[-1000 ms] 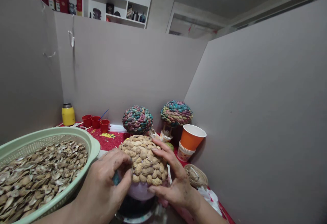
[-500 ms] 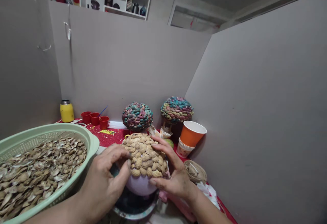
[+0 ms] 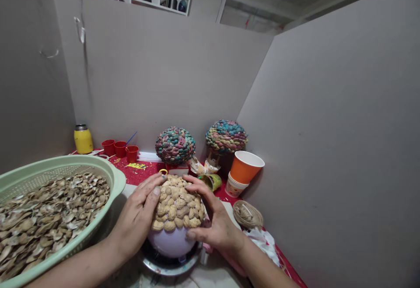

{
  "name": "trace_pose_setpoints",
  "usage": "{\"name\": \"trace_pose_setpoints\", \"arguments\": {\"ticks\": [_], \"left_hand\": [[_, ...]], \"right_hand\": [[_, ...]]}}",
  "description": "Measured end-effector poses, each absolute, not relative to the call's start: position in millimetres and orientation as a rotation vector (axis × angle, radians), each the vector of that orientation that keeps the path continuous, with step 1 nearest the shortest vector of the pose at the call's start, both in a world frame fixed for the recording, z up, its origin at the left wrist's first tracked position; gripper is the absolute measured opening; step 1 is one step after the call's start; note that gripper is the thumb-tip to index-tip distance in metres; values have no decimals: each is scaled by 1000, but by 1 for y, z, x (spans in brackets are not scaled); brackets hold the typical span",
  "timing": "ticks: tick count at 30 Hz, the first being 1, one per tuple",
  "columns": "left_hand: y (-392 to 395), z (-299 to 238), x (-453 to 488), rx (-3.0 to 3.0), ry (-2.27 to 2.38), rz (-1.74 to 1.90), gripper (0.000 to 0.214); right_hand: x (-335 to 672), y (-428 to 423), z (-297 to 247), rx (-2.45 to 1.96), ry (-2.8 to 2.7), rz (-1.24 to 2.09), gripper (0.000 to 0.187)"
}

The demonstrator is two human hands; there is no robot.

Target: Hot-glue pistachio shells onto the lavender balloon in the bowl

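Grey partitions [image 3: 164, 69] enclose a red-covered table [image 3: 149, 173], where a lilac ball [image 3: 172, 242], its upper part coated in peanuts [image 3: 180, 205], sits at a metal-rimmed bowl [image 3: 170, 271] directly between the two hands. Left hand [image 3: 136, 218]: fingers nearly straight along the ball's left side. Right hand [image 3: 219, 226]: fingers spread over the upper right, thumb low near the peanuts' edge. Together they hold it (being round, it shows no long axis), neither clearly nearer.
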State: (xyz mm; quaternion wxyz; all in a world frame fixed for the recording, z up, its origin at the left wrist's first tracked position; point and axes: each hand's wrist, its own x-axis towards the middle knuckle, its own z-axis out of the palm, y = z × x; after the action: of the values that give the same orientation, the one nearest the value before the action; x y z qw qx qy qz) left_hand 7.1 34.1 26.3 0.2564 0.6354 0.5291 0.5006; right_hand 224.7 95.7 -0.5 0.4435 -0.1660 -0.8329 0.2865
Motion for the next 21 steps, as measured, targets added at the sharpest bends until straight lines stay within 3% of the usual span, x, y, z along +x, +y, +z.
{"name": "trace_pose_setpoints", "arguments": {"ticks": [7,12,17,21], "left_hand": [[34,19,9,1792,1446,1320,42],[34,16,9,1913,1436,1355,39],[30,10,13,2022,1439,1404,37],[26,10,16,2091,1438,1467,33]], "right_hand": [[237,81,30,-418,-2197,579,72],[227,54,44,-379,-2089,230,31],[207,30,45,-395,-2144,-189,26],[199,27,40,-331,-2158,-340,19]]}}
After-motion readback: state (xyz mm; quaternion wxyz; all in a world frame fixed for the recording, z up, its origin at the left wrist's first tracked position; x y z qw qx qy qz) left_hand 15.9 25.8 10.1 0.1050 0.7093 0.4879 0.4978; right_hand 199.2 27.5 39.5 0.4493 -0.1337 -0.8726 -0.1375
